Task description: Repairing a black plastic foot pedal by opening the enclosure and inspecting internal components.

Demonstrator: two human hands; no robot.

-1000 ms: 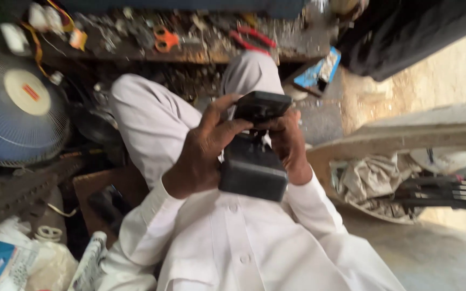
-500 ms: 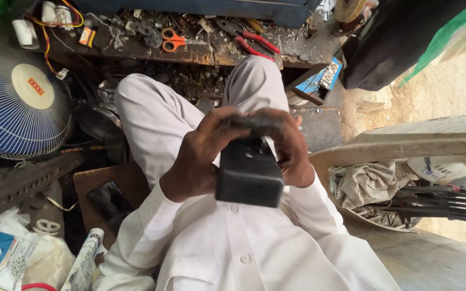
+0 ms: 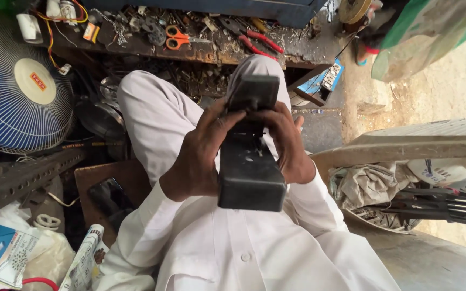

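Note:
I sit in white clothes with my knees drawn up, holding a long black boxy device (image 3: 250, 172) over my lap. It points away from me, its square near end toward the camera and a wider block at its far end. My left hand (image 3: 200, 153) wraps its left side, thumb reaching across the top near the far block. My right hand (image 3: 286, 141) grips the right side, fingers curled over the narrow middle part.
A blue-grilled fan (image 3: 20, 86) stands at left. A cluttered workbench (image 3: 190, 48) ahead carries orange scissors (image 3: 177, 36), red pliers (image 3: 260, 43) and small parts. A phone (image 3: 110, 198) lies on a board, newspaper (image 3: 84, 258) lower left, a plastic chair (image 3: 422, 143) and rags right.
The black device has tilted so its length now stretches away from me and its top face shows. Both hands stay on it, shifted toward the far end.

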